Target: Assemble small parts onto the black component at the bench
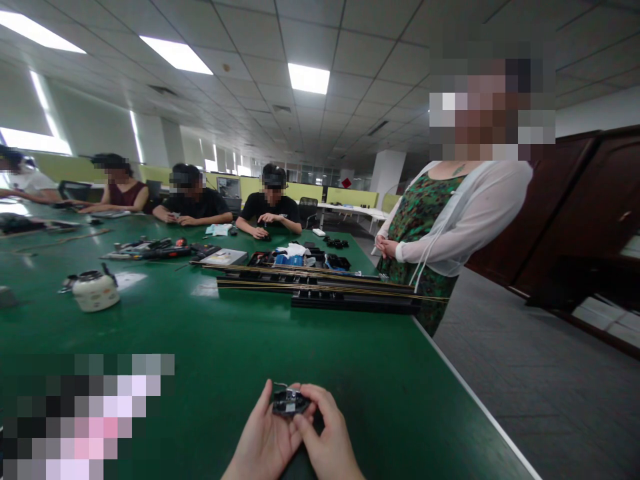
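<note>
A small black device (290, 403) with silvery parts and a short thin wire at its top is held above the green table near the bottom centre. My left hand (270, 430) lies under it, palm up, with the thumb raised along its left side. The thumb and index finger of my right hand (327, 427) pinch the device at its right end. Both hands touch each other beneath it. The finer parts of the device are too small to make out.
Long black rails with brass-coloured rods (350, 303) lie across the green table (200, 373). A white pot (96, 291) stands at the left, tools behind it. Several people sit at the far side; a person stands at the right beyond the table edge.
</note>
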Demonstrator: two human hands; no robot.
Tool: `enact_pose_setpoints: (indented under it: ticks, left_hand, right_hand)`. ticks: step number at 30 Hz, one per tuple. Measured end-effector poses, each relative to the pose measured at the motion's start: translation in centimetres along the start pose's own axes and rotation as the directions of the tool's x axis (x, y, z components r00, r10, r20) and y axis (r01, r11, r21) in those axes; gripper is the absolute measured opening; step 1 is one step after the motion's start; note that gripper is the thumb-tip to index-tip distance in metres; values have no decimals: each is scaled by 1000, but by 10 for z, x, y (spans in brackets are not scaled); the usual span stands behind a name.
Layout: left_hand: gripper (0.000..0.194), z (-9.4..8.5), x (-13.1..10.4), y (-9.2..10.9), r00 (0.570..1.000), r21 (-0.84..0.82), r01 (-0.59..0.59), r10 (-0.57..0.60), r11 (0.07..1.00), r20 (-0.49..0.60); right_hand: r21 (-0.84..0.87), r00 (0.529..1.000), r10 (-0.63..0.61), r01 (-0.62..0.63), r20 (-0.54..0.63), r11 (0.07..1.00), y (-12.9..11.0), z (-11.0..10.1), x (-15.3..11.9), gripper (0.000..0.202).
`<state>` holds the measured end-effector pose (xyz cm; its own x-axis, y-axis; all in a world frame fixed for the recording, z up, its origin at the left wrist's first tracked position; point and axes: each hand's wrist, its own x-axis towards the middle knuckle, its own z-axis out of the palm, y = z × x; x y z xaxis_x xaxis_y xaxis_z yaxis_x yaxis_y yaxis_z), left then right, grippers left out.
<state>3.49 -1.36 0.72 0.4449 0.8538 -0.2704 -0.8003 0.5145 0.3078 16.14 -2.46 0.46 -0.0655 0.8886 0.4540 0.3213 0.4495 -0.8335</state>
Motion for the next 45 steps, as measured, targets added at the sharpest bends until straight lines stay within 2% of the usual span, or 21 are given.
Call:
enact_pose_setpoints:
  ticks: [6, 14, 45]
  left_hand:
    - [37, -3, 1, -2, 1000, 11, -13, 13, 1000, 8]
    - [40, 3, -1, -1, 1000, 20, -21, 21, 1000, -23]
    - [42, 1, -2, -2, 999, 4, -6, 6, 1000, 34]
  right_hand:
    - [3, 999, -30, 30, -29, 1000, 1, 0, 0, 38]
    - [11, 1000, 1, -1, -10, 1000, 1, 0, -1, 38]
    - [9, 999, 36, -36, 19, 999, 5, 0, -3, 36]
